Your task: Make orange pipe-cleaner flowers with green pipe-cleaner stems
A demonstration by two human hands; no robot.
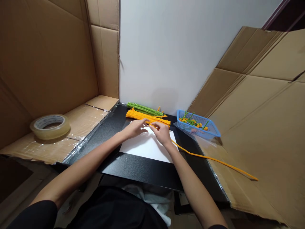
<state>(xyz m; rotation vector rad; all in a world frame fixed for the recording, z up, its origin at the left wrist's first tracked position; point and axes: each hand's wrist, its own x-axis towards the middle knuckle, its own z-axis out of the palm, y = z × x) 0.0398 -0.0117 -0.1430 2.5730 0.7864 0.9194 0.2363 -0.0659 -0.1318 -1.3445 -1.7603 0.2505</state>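
Note:
An orange pipe cleaner (214, 159) runs from between my hands, under my right wrist, and off to the right across the table edge onto the cardboard. My left hand (136, 128) pinches its end above a white sheet of paper (147, 146). Close beside it, my right hand (162, 132) has thumb and fingers closed on the same pipe cleaner. Just behind my fingers lies a bundle of orange pipe cleaners (138, 117), and behind that a bundle of green pipe cleaners (143, 108).
At the back right, a blue basket (209, 135) holds small orange and green pieces. A roll of clear tape (50, 127) rests on cardboard at the left. Cardboard walls (269, 121) flank the black table (140, 168), and a pale wall stands behind it.

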